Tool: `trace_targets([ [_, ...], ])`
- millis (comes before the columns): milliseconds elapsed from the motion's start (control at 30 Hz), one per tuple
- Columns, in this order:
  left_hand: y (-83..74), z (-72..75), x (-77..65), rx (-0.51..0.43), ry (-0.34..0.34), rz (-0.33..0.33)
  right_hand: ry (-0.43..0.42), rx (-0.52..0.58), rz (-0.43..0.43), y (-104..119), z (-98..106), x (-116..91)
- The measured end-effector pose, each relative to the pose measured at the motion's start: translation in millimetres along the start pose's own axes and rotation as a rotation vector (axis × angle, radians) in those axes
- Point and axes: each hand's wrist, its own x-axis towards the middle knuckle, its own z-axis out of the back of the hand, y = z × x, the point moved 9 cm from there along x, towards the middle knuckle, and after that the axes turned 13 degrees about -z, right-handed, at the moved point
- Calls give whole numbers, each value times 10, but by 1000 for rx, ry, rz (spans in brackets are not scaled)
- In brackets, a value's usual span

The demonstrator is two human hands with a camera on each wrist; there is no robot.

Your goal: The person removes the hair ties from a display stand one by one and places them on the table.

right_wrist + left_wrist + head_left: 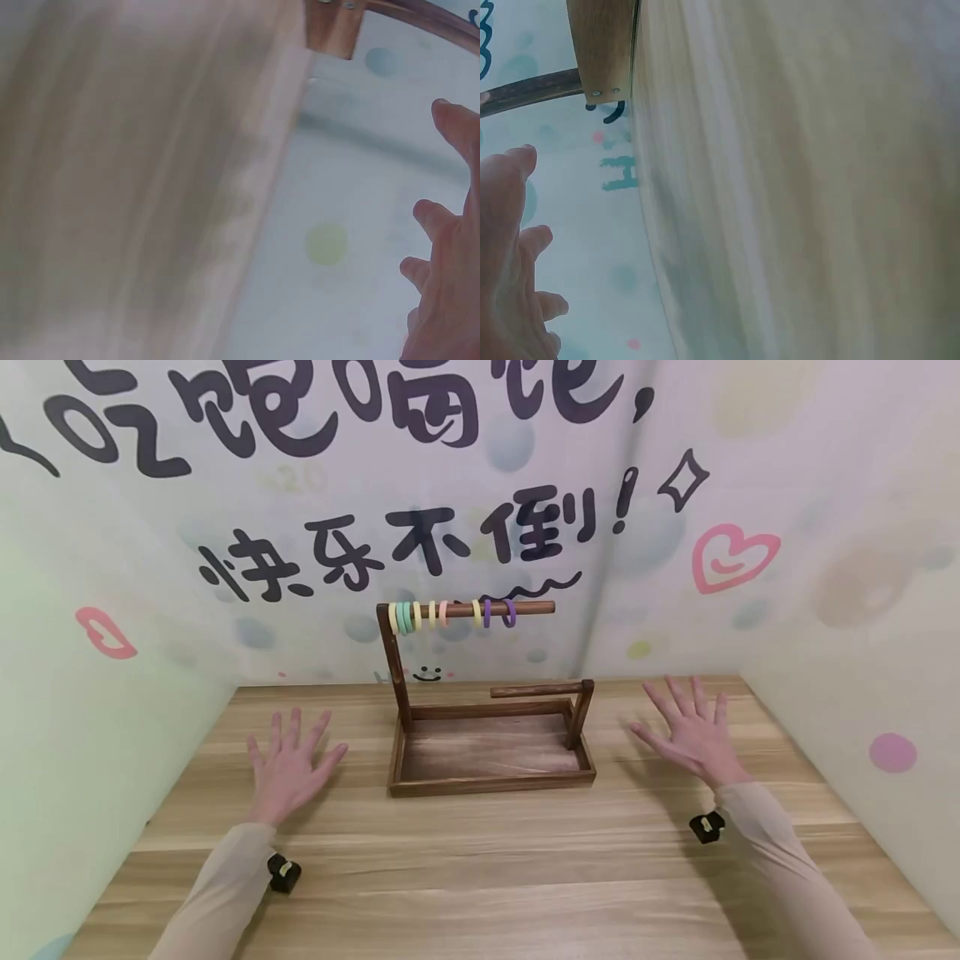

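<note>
A dark brown wooden stand [492, 789] with a shallow tray base sits in the middle of the table. On its taller post's bar [542, 607] hang several small rings that look like hair ties, in pale yellow, mint green, pink [443, 614] and purple [510, 613]. The shorter bar [528, 691], on the right, carries nothing. To the left of the stand is my left hand [288, 772], fingers spread and holding nothing. My right hand [693, 739] is spread likewise on the other side, apart from the stand. Both wrist views show part of the stand beyond the fingers.
The wood-grain table [465, 877] reaches a back wall [315, 643] printed with large dark characters, hearts and coloured dots. Pale side walls [892, 635] close it in on the left and right. A small black device [707, 827] sits at each wrist.
</note>
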Motion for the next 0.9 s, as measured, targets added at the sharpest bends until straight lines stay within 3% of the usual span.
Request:
trace_targets([
  [400, -76, -18, 180, -1, -7, -11, -137, 47, 91, 367, 322, 116],
  [767, -224, 153, 423, -24, -89, -45, -234, 111, 262, 745, 619, 254],
  [900, -329, 233, 561, -81, -138, -77, -249, 177, 308, 868, 734, 296],
])
